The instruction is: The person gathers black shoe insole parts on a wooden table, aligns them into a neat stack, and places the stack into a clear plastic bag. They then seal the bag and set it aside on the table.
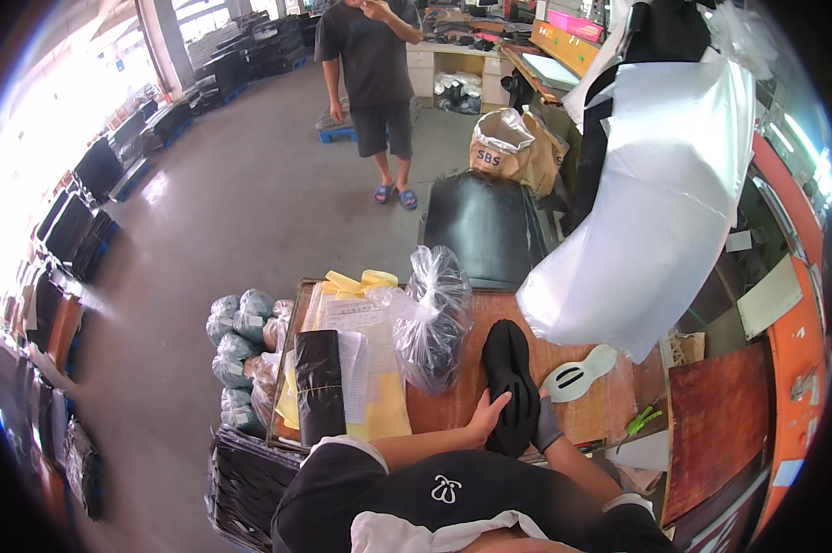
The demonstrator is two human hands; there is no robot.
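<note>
Nearest the camera, both hands meet on a black shoe upper (511, 385) that lies lengthwise on the wooden table (609, 415), its near end at the table's front edge. The left hand (486, 417) is bare, thumb spread wide and fingers curled onto the piece's left side — it grips the near end loosely rather than in a fist. The right hand (545, 426) wears a grey glove and presses against the right side of the same piece; how far its fingers close around it cannot be told, as the piece hides them. Just right of the upper lies a white insole-shaped template (577, 373) with slots cut in it, and further right near the table edge sit green clippers (643, 420). To the left, a clear plastic bag (431, 323) of dark parts stands knotted, beside a black folded sheet (320, 385) on yellow and white papers (370, 359). Above the table hangs a large translucent plastic sheet (660, 212). Beyond, a black mat (485, 226) lies on the grey floor — and farther off a person (371, 83) in dark clothes and blue sandals stands.
</note>
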